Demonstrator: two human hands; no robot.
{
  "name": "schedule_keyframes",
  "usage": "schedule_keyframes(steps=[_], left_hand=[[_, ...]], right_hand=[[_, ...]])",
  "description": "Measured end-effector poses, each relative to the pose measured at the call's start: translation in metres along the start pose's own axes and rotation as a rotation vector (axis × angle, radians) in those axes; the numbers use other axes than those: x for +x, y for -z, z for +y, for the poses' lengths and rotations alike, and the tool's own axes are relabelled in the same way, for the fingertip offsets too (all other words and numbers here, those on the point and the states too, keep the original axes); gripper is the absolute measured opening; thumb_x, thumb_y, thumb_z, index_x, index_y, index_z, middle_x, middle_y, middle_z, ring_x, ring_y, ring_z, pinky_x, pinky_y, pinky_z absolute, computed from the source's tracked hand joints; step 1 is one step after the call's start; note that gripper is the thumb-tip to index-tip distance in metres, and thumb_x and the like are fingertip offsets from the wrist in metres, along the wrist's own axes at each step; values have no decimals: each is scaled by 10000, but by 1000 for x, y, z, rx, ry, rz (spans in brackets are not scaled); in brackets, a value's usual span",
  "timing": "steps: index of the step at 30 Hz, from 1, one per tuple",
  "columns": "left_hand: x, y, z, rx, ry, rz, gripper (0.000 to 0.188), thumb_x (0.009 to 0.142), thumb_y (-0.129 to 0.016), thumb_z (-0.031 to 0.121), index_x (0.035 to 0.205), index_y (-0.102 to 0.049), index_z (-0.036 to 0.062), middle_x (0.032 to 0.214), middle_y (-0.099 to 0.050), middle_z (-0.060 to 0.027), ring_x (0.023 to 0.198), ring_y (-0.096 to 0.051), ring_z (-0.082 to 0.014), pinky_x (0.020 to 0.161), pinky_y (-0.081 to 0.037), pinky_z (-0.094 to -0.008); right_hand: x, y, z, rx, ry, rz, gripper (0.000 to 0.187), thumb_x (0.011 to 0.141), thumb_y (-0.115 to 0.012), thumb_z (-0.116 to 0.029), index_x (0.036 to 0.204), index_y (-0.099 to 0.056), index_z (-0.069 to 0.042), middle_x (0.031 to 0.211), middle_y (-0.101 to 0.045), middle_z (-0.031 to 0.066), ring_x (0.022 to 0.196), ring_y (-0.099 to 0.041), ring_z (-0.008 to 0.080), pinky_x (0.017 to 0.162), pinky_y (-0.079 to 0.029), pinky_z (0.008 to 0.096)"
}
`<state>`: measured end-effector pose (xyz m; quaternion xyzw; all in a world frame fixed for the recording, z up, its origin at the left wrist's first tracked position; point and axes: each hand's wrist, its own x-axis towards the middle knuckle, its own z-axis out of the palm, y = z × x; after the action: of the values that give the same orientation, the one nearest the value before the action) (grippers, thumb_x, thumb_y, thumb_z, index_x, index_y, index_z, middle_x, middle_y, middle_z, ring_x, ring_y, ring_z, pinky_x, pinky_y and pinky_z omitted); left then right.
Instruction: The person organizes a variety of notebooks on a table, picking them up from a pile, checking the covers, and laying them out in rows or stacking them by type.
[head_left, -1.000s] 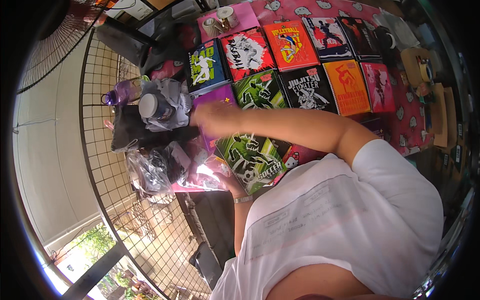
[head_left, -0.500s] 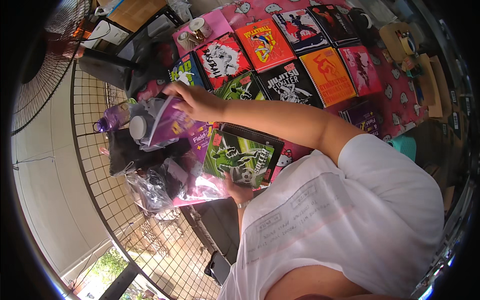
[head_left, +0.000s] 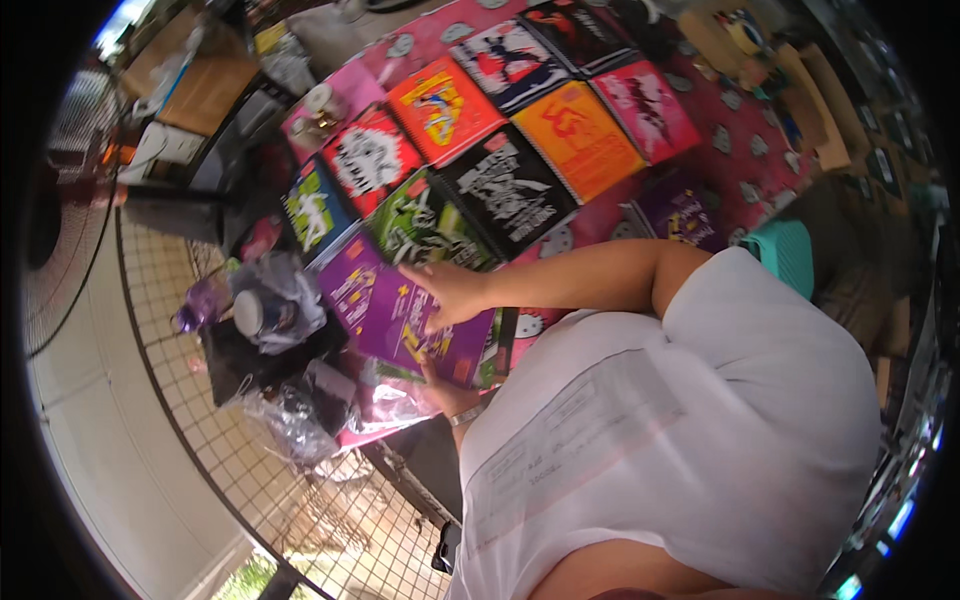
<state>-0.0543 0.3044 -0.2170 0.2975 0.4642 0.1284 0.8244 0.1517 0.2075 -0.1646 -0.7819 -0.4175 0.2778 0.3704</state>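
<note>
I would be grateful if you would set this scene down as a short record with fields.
Right hand: on a purple-covered notebook; firmness of grip unclear
Left hand: at that notebook's lower edge as pictured; grip unclear
Notebooks beyond: green-and-black spiral notebook, black spiral notebook, orange spiral notebook, pink-covered notebook
Person's left: translucent purple bottle; jar with round whitish lid
Person's right: turquoise box-shaped object
Surface: pink patterned tablecloth

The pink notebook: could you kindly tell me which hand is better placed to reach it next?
Probably the right hand: it is nearer the pink notebook, though touching a purple notebook; the left hand is farther, at that notebook's lower edge.
</note>
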Motion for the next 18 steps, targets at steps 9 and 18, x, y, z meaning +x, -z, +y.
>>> schedule_keyframes(steps=[9, 18], left_hand=[[-44, -74, -17, 841, -480, -524, 557, 728, -753, 33, 1229, -509, 17, 1145, -594, -132, 864, -646, -267, 856, -510, -373], [1, -85, -70, 1320, -1012, -748, 673, 668, -798, 94, 1263, -490, 30, 1190, -527, -148, 1154, -500, -325, 979, -435, -436]], right_hand=[[-148, 94, 51, 807, 67, -11, 832, 709, -843, -128, 1374, -350, -50, 1148, -599, 93, 1080, -570, 200, 969, -463, 362], [-213, 22, 120, 601, -125, 269, 917, 654, -816, -82, 1409, -297, -117, 1254, -486, 119, 1221, -475, 246, 1043, -385, 381]])
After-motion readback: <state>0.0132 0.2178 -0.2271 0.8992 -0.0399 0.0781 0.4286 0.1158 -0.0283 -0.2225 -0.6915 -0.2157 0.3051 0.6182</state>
